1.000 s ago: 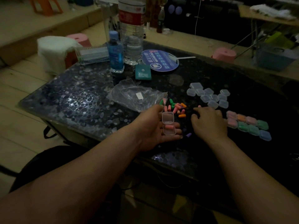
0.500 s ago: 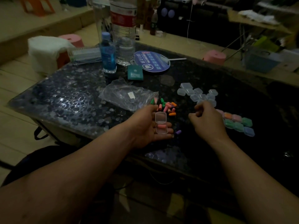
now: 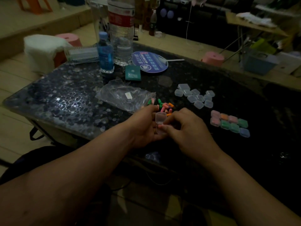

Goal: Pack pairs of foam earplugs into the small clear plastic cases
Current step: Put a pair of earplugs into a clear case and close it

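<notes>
My left hand [image 3: 143,128] holds an open small clear case [image 3: 160,118] on its fingers, lid tilted up, thumb beside it. My right hand [image 3: 187,128] is against the case's lower half with its fingers curled. It pinches a small earplug that the fingers mostly hide. Just beyond the hands lies a pile of loose coloured earplugs [image 3: 164,106]. Several empty clear cases [image 3: 195,97] sit further right. Several shut cases holding pink, orange, green and blue earplugs [image 3: 229,123] are lined up at the right.
A crumpled clear plastic bag [image 3: 125,95] lies left of the earplugs on the dark pebble-patterned table [image 3: 65,98]. At the back stand a blue bottle [image 3: 105,53] and a large water bottle [image 3: 121,30], with a teal box [image 3: 132,73] and a round hand fan [image 3: 149,62] lying near them.
My right hand lifted from the table beside the earplug pile and moved left onto the open case in my left hand. My left hand stayed in place.
</notes>
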Motion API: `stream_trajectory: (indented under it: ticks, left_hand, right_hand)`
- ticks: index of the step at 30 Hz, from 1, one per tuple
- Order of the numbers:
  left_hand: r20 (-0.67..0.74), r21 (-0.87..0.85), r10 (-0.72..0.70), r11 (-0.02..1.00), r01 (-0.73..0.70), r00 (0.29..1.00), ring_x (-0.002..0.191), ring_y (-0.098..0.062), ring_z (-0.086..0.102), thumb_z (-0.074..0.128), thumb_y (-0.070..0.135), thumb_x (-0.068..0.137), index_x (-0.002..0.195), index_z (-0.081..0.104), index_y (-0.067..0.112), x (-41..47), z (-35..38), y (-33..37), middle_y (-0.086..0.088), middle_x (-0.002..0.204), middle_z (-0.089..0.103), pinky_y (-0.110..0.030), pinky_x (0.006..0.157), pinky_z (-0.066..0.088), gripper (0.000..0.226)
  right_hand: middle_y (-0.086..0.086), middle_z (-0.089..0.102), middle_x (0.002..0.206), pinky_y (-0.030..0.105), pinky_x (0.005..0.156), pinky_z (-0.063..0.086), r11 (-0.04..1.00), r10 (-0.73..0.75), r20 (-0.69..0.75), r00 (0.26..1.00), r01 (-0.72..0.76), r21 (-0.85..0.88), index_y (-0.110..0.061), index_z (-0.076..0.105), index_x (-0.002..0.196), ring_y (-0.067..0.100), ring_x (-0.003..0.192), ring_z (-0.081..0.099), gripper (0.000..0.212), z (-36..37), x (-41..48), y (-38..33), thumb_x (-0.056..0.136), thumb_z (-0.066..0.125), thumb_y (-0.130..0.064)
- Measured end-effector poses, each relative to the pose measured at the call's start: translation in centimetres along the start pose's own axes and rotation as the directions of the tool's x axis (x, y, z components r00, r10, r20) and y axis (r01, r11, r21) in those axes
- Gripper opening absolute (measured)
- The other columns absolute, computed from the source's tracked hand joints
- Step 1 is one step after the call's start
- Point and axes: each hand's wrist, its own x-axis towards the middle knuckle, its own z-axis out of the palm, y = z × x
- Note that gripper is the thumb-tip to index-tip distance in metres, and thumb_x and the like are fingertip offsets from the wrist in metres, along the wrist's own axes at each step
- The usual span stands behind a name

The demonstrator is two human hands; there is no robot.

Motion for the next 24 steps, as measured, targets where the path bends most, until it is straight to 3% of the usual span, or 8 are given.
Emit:
stream_trajectory:
  ticks: [5, 7, 12, 16, 19, 22, 24]
  left_hand:
    - [-0.02, 0.024, 0.031, 0.999, -0.03, 0.999, 0.094, -0.026, 0.069, 0.044, 0.038, 0.107, 0.139, 0.062, 0.01, -0.1, 0.0, 0.0, -0.014, 0.115, 0.071, -0.035, 0.071, 0.061, 0.046]
    - [-0.017, 0.029, 0.033, 0.999, -0.033, 0.999, 0.097, -0.028, 0.067, 0.044, 0.038, 0.107, 0.138, 0.062, 0.01, -0.2, 0.1, 0.1, -0.014, 0.115, 0.071, -0.035, 0.067, 0.062, 0.046]
    - [0.001, 0.054, 0.028, 0.998, -0.028, 1.0, 0.091, -0.025, 0.068, 0.042, 0.039, 0.107, 0.14, 0.061, 0.01, -0.5, 0.1, 0.1, -0.014, 0.112, 0.07, -0.034, 0.071, 0.061, 0.048]
    - [0.023, 0.057, 0.028, 0.998, -0.029, 0.999, 0.099, -0.027, 0.067, 0.04, 0.039, 0.108, 0.144, 0.057, 0.009, -0.6, 0.2, 0.1, -0.015, 0.117, 0.069, -0.035, 0.082, 0.057, 0.051]
    - [0.041, 0.058, 0.036, 0.998, -0.038, 0.998, 0.086, -0.023, 0.069, 0.037, 0.04, 0.109, 0.142, 0.057, 0.009, -0.5, 0.2, 0.2, -0.016, 0.112, 0.068, -0.039, 0.083, 0.061, 0.05]
    - [0.056, 0.086, 0.034, 0.996, -0.038, 0.998, 0.089, -0.025, 0.068, 0.037, 0.044, 0.109, 0.141, 0.059, 0.01, -0.3, 0.1, 0.1, -0.019, 0.114, 0.063, -0.043, 0.086, 0.063, 0.051]
    - [0.083, 0.094, 0.029, 0.995, -0.037, 0.996, 0.092, -0.027, 0.069, 0.037, 0.044, 0.108, 0.141, 0.06, 0.011, -0.2, 0.2, 0.0, -0.018, 0.116, 0.063, -0.042, 0.084, 0.061, 0.052]
  right_hand:
    - [-0.017, 0.049, 0.095, 0.019, 0.073, 0.038, 0.995, -0.047, 0.027, 0.999, 0.049, -0.084, -0.032, 0.076, 0.098, -0.001, 0.09, 0.05, 0.007, 0.8, 0.0, 0.0, 0.093, 0.079, -0.036]
    - [-0.018, 0.048, 0.094, 0.014, 0.071, 0.035, 0.994, -0.041, 0.038, 0.998, 0.045, -0.102, -0.032, 0.077, 0.101, -0.002, 0.086, 0.048, 0.009, 0.9, 0.0, 0.1, 0.094, 0.078, -0.039]
    - [-0.02, 0.047, 0.095, 0.012, 0.07, 0.033, 0.995, -0.032, 0.037, 0.999, 0.035, -0.093, -0.033, 0.076, 0.104, -0.007, 0.087, 0.05, 0.011, 1.1, 0.0, 0.4, 0.095, 0.078, -0.04]
    - [-0.02, 0.049, 0.098, 0.015, 0.073, 0.039, 0.998, -0.027, 0.042, 0.999, 0.03, -0.057, -0.035, 0.073, 0.102, -0.006, 0.09, 0.052, 0.013, 0.8, 0.2, 0.6, 0.092, 0.08, -0.038]
    - [-0.017, 0.054, 0.103, 0.022, 0.079, 0.045, 1.0, 0.006, -0.001, 1.0, -0.006, -0.003, -0.031, 0.067, 0.103, -0.003, 0.094, 0.056, 0.016, -0.2, 0.4, 1.2, 0.092, 0.078, -0.028]
    - [-0.016, 0.057, 0.118, 0.024, 0.094, 0.049, 0.997, 0.029, 0.014, 0.999, -0.03, 0.064, -0.033, 0.062, 0.126, -0.004, 0.11, 0.057, 0.044, -0.8, 0.5, 2.3, 0.087, 0.08, -0.031]
    - [-0.013, 0.054, 0.138, 0.031, 0.11, 0.047, 0.998, 0.008, 0.083, 0.997, -0.013, 0.061, -0.037, 0.048, 0.15, 0.003, 0.129, 0.054, 0.079, -0.8, 0.5, 2.7, 0.079, 0.081, -0.051]
